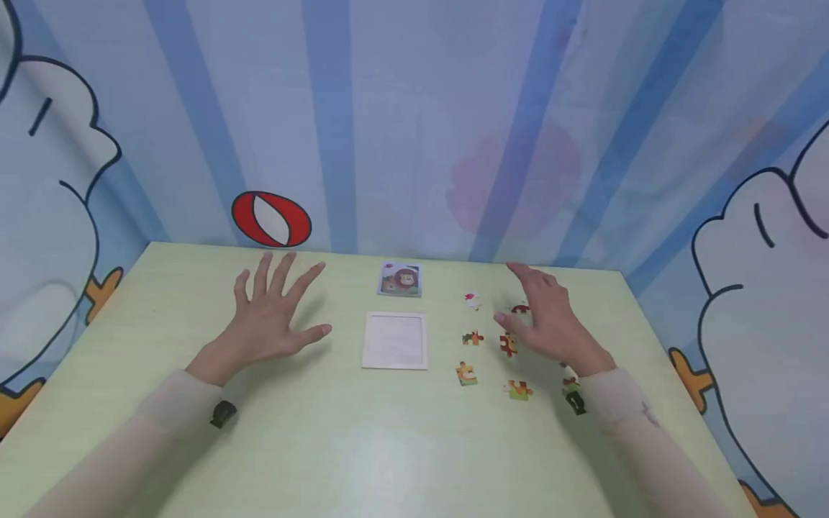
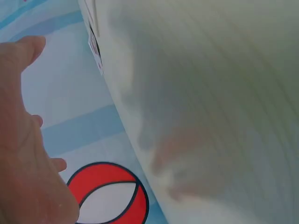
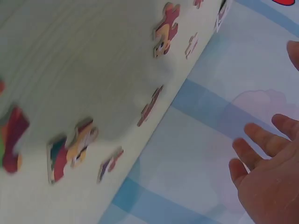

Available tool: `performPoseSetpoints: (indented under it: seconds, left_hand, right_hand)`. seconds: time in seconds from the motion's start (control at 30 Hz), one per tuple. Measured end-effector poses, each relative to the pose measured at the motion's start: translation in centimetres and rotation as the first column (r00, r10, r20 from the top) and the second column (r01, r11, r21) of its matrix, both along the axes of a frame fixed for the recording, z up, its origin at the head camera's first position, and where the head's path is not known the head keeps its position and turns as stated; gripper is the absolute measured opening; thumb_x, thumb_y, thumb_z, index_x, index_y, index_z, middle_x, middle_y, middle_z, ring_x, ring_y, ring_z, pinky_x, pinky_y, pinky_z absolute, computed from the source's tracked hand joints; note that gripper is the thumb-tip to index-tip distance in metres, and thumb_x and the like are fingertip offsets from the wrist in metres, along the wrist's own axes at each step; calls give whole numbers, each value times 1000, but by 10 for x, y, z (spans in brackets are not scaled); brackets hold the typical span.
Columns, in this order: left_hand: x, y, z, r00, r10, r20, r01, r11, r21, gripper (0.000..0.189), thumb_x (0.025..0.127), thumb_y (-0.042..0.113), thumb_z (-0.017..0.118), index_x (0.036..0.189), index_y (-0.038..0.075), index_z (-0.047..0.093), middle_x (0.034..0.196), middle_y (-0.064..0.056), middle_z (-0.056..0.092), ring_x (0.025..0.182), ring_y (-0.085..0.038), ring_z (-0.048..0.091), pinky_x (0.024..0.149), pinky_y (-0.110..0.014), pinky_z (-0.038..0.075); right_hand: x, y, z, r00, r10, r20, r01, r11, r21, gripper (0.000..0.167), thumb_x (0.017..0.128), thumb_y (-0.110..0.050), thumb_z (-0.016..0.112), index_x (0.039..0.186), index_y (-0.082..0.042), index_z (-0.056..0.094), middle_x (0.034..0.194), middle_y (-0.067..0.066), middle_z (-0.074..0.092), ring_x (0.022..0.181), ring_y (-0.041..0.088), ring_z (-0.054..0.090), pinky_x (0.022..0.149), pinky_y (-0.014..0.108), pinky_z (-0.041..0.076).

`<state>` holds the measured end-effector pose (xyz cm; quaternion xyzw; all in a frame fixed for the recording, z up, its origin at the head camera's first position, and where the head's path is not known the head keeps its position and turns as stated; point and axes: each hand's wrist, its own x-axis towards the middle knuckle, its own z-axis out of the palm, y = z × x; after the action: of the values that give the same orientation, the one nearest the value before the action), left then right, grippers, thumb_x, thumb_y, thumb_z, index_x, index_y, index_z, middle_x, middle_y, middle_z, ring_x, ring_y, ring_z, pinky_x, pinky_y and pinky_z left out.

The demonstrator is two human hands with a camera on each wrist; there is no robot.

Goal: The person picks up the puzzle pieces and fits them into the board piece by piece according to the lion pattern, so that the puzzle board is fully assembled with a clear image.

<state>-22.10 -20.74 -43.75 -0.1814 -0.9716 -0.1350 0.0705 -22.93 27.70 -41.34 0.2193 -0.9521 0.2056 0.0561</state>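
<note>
My left hand (image 1: 268, 320) hovers over the left part of the table with fingers spread and nothing in them. Above the puzzle pieces on the right, my right hand (image 1: 547, 320) is held with its fingers extended, also holding nothing. Between the hands lies a square white puzzle frame (image 1: 368, 342). Behind it sits a small picture card (image 1: 399, 279) showing a lion. Loose jigsaw pieces, among them an orange-green one (image 1: 519, 390) and another (image 1: 465, 373), are spread to the right of the frame. The right hand and sleeve partly cover several pieces. In the right wrist view a piece (image 3: 166, 30) lies flat.
The pale table (image 1: 363, 446) ends at a blue striped backdrop (image 1: 414, 144) with a red-and-white ball (image 1: 272, 219) printed on it. Cartoon white figures are printed at both sides. A small black object (image 1: 223, 414) shows by the left sleeve, another (image 1: 575, 403) by the right.
</note>
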Motion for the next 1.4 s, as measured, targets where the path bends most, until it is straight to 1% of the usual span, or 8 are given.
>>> performPoseSetpoints:
  seconds: [0.1,0.2,0.27,0.43,0.6,1.03,1.23,1.4]
  left_hand:
    - [-1,11,-1,995,-46,89,39,996,76,97,95,62,67,173,35,15,180,-22,9,164,-56,-2,120,-83,1]
    - [-1,22,-3,978,-108,179,82,986,147,97,97,61,66,173,34,13,179,-23,11,163,-58,2,120,-83,6]
    - [-3,28,-6,960,-148,237,101,975,198,98,97,61,66,173,36,10,180,-22,12,164,-57,3,121,-83,8]
    - [-3,40,-14,913,-211,349,109,951,290,98,98,62,67,173,39,8,182,-18,11,167,-53,3,123,-84,6]
    - [-2,49,-22,891,-238,385,124,946,299,95,99,64,65,173,38,13,182,-17,12,168,-50,6,123,-84,8]
    - [2,57,-34,878,-233,419,129,957,261,100,92,68,71,171,26,26,181,-23,8,164,-58,0,122,-86,7]
    - [3,60,-32,885,-210,415,128,968,217,88,96,51,71,169,21,32,181,-22,6,165,-54,-1,123,-84,8]
    - [2,61,-37,893,-207,400,124,967,224,88,95,52,72,168,23,32,181,-21,5,165,-54,-2,123,-82,7]
  right_hand:
    - [-5,-2,-1,993,-34,110,44,995,-85,81,107,-52,60,172,-18,25,174,15,36,157,45,36,126,73,24]
    - [-9,-3,-3,984,-58,166,82,987,-141,75,108,-53,58,169,-18,32,170,15,44,153,41,44,123,68,36]
    - [-13,-4,-6,983,-65,170,93,982,-162,71,109,-50,58,167,-16,37,166,16,48,150,40,48,118,66,45]
    - [-22,-8,-14,988,-57,146,83,980,-179,61,111,-41,58,162,-9,44,159,21,55,143,42,55,112,63,51]
    - [-31,-10,-19,989,-53,137,77,981,-176,54,111,-33,59,158,-7,50,153,22,61,137,42,62,111,62,52]
    - [-51,-23,-27,974,-65,215,88,991,-98,39,108,-19,63,145,-5,66,134,20,73,116,36,71,96,53,59]
    - [-60,-26,-26,962,-43,270,67,995,-79,38,108,-19,62,143,-7,68,132,22,74,116,37,72,98,53,59]
    - [-67,-30,-28,943,-67,326,89,995,-54,39,107,-20,61,144,-8,67,132,23,72,117,37,71,101,52,58]
